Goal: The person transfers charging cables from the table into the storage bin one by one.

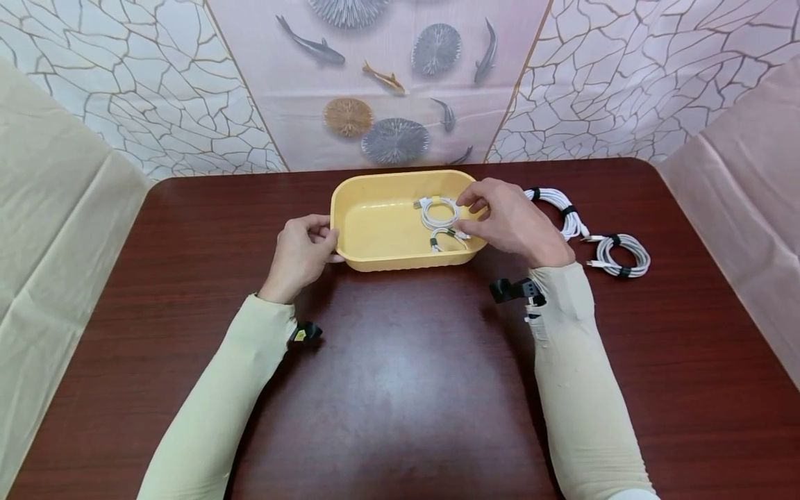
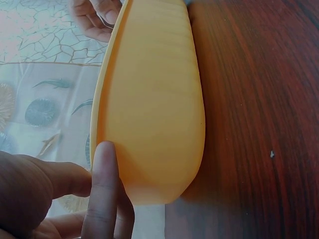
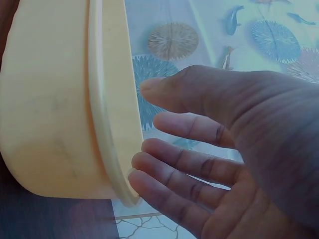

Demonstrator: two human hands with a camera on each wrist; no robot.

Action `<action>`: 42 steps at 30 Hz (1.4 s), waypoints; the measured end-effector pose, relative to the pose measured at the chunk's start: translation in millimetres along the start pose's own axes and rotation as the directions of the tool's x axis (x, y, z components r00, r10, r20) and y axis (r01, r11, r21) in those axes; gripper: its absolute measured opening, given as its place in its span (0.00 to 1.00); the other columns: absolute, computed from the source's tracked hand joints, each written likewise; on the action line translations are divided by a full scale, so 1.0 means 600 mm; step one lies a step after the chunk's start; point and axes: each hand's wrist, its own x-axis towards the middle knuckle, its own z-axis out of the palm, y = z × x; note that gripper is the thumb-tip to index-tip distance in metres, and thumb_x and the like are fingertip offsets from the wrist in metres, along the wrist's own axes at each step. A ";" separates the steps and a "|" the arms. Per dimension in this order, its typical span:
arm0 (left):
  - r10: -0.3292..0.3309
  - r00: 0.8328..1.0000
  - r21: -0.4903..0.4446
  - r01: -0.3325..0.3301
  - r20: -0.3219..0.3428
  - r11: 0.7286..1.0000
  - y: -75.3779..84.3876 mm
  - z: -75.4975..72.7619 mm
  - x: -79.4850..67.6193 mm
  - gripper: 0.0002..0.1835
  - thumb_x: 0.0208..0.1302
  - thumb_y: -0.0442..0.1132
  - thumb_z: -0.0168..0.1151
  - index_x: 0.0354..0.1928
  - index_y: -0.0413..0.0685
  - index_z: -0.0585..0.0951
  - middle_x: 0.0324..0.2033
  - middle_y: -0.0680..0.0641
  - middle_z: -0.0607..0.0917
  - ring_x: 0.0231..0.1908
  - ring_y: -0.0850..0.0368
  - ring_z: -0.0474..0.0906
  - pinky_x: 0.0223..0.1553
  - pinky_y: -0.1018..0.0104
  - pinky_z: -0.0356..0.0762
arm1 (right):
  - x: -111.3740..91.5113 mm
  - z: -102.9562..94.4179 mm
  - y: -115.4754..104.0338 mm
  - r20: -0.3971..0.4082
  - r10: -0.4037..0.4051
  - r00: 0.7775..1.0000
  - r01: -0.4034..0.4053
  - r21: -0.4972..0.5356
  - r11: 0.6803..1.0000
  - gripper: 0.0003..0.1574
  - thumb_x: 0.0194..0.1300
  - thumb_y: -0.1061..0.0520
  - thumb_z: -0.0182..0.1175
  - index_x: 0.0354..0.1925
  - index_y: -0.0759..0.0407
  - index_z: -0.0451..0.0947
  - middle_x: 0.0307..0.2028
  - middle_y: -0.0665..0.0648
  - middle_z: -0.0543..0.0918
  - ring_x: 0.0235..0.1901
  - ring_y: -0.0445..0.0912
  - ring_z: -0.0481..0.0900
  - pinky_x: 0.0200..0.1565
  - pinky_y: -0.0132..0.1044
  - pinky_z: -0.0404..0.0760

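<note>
A yellow plastic bin [image 1: 381,236] stands near the back of the table. My left hand [image 1: 301,253] pinches its left end; in the left wrist view, fingers [image 2: 103,172] lie against the outer wall below the rim. Above the bin's right end is my right hand [image 1: 509,219], fingers apart and loosely bent, with nothing between thumb and fingers in the right wrist view. Inside the bin, on the right, lie a coiled white USB cable [image 1: 426,217] with a yellow tie and a smaller white cable coil [image 1: 435,240] with dark ties, partly behind my right fingers.
Right of the bin, on the dark wooden table [image 1: 387,389], lie a larger white cable coil [image 1: 553,197] with black straps, partly hidden by my right hand, and another white cable coil [image 1: 640,257]. A patterned cloth [image 1: 400,90] hangs behind the table's back edge.
</note>
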 end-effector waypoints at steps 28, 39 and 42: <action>0.004 1.000 0.016 -0.004 -0.008 1.000 -0.003 0.002 0.003 0.19 0.73 0.35 0.56 0.62 0.32 0.78 0.40 0.41 0.78 0.26 0.66 0.82 0.40 0.55 0.93 | -0.012 -0.020 0.014 -0.029 0.022 0.999 -0.021 0.002 1.000 0.20 0.65 0.54 0.68 0.53 0.59 0.80 0.51 0.62 0.83 0.51 0.54 0.81 0.53 0.47 0.82; 0.016 1.000 0.012 -0.016 -0.016 1.000 -0.003 0.003 0.003 0.19 0.73 0.34 0.56 0.60 0.31 0.79 0.40 0.41 0.79 0.25 0.67 0.82 0.40 0.55 0.93 | -0.018 -0.027 0.018 -0.027 0.052 0.998 -0.051 0.031 0.998 0.20 0.67 0.53 0.67 0.53 0.60 0.79 0.52 0.63 0.82 0.52 0.54 0.81 0.51 0.48 0.82; 0.019 1.000 0.012 -0.019 -0.017 1.000 -0.003 0.003 0.003 0.18 0.73 0.34 0.56 0.60 0.31 0.79 0.40 0.41 0.79 0.25 0.67 0.82 0.40 0.55 0.93 | -0.017 -0.027 0.021 -0.037 0.043 0.998 -0.042 0.024 0.999 0.20 0.66 0.54 0.67 0.53 0.61 0.80 0.51 0.63 0.83 0.51 0.54 0.82 0.51 0.47 0.82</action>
